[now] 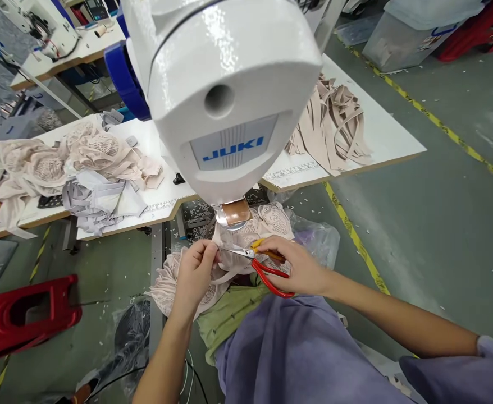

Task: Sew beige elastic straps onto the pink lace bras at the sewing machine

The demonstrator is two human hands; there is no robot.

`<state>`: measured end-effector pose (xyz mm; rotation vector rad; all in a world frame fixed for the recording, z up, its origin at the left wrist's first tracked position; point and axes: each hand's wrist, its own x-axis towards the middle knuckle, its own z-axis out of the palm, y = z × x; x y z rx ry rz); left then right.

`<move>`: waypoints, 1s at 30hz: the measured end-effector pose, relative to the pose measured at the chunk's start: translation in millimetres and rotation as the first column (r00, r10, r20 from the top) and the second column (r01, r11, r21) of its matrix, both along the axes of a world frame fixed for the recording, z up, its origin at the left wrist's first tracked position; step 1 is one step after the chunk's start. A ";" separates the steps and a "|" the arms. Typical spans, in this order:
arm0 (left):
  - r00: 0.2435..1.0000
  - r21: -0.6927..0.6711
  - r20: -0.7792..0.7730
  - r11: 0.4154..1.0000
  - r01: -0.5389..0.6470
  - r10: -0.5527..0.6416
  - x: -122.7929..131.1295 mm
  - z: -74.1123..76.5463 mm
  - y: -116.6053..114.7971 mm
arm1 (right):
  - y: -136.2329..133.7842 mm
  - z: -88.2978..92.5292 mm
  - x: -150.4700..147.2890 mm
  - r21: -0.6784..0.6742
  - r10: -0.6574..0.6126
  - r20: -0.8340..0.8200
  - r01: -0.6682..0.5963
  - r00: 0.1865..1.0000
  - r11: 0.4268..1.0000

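My right hand (291,264) grips a pair of scissors (267,275) with one red and one yellow handle. Their blades point left, toward the fingertips of my left hand (196,269). That hand pinches an edge of a beige lace bra (250,224), which hangs below the sewing machine head and spreads over my lap. The blade tips end beside the left thumb; whether they touch the fabric I cannot tell. Right above the hands is the lower end of the white sewing machine (233,101), with its copper-coloured guard (236,212). Green cloth (229,314) lies under the bra.
Beige lace bras (82,148) and grey fabric pieces (101,199) are heaped on the left table. Beige strips (334,123) lie on the right table (389,140). A red stool (23,320) is on the floor at left, and a plastic bin (419,39) stands at upper right.
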<state>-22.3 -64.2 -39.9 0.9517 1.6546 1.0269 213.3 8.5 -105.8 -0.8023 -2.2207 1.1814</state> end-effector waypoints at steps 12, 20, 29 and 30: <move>0.984 -0.056 -0.176 0.998 0.024 -0.033 -0.8 2.3 2.5 | 8.4 -3.6 -16.5 -0.076 0.027 0.013 -0.026 1.000 0.997; 0.951 0.042 -0.298 0.996 -0.075 0.084 -11.1 -0.4 1.2 | 18.9 -8.8 24.0 -0.095 -0.044 0.174 0.062 0.984 0.994; 0.927 -0.072 -0.355 0.993 0.098 -0.118 -30.1 2.2 7.8 | 164.3 1.9 49.6 0.379 -0.479 0.405 0.333 0.779 0.863; 0.956 -0.111 -0.242 0.984 0.141 -0.164 -32.0 5.9 11.0 | 183.1 2.3 48.7 0.411 -0.473 0.424 0.301 0.772 0.861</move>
